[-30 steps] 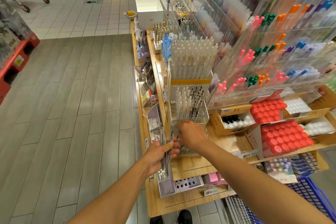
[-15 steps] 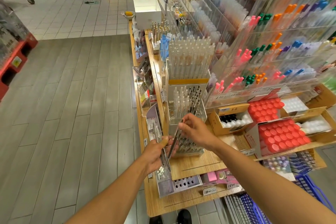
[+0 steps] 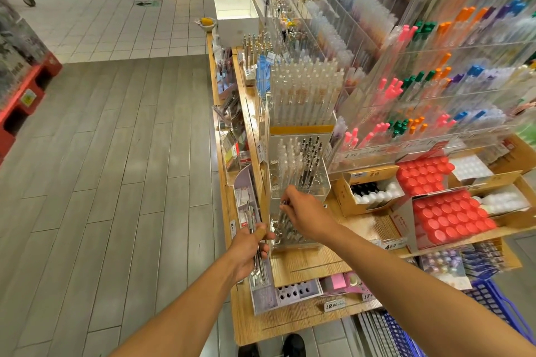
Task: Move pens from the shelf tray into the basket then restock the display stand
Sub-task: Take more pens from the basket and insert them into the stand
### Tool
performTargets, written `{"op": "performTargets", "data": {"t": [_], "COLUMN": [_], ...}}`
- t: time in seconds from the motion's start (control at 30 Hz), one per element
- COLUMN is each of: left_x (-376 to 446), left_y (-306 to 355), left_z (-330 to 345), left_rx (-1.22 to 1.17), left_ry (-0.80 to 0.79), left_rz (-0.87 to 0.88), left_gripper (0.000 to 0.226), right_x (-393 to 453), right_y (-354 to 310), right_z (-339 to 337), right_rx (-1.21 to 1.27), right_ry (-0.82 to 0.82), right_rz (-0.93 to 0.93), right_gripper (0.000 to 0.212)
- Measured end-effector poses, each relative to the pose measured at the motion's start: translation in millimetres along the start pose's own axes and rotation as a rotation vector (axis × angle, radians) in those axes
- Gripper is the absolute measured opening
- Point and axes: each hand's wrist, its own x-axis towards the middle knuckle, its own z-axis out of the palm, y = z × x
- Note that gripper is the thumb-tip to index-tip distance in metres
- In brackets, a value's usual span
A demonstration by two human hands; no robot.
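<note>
Aisle flooring point(image 3: 116, 182) of grey planks is lying open along the left of the wooden shelf point(image 3: 304, 324), whose near edge is ending just above a pair of dark shoes point(image 3: 293, 345). Blue basket point(image 3: 493, 301) is sitting at the near right, partly tucked under the shelf's right end. Clear display stand point(image 3: 298, 182) is standing upright on the shelf, holding white and dark pens in its far rows, its nearer holes showing mostly open. Cardboard boxes of red caps point(image 3: 446, 217) are crowding the stand's right side.

Left hand point(image 3: 249, 252) is reaching in from near left, fingers wrapped around a bundle of pens point(image 3: 258, 258), just left of the stand's near corner. Right hand point(image 3: 304, 211) is hovering over the stand's near rows, fingertips pinching a single pen point(image 3: 282, 206) pointed downward toward the holes.
</note>
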Motion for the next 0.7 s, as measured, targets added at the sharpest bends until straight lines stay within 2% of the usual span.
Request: {"op": "performTargets", "data": {"t": [0.17,0.27,0.37,0.47,0.5,0.53,0.6,0.63,0.7], "left_x": [-4,-6,-8,-11,-12,-13,-15,-16,-18], "left_y": [2,4,6,6,6,6,7,7,8], "left_z": [0,-1,-1,0,1,2,4,4,5], "left_rx": [0.0,0.014,0.042,0.053,0.049,0.043,0.021,0.017,0.024], "left_ry": [-0.046,-0.076,-0.135,-0.199,-0.221,-0.246,-0.298,-0.326,-0.379], "left_rz": [0.006,0.015,0.024,0.026,0.022,0.019,0.007,0.0,-0.013], "left_gripper": [0.024,0.024,0.025,0.026,0.026,0.025,0.021,0.019,0.018], "right_x": [0,-5,-5,-2,-2,-2,-4,-5,-8], "right_y": [1,3,3,-3,-6,-9,-16,-18,-20], "right_z": [2,7,12,7,3,-2,-13,-18,-24], "right_rx": [-0.076,-0.203,-0.329,-0.378,-0.309,-0.121,0.435,0.635,0.779], "right_ry": [-0.041,-0.009,0.026,-0.031,-0.054,-0.096,-0.265,-0.33,-0.371], "right_rz": [-0.012,-0.09,-0.088,-0.039,-0.029,0.02,0.169,0.221,0.243], "right_gripper": [0.011,0.006,0.015,0.021,0.023,0.027,0.036,0.037,0.032]}}
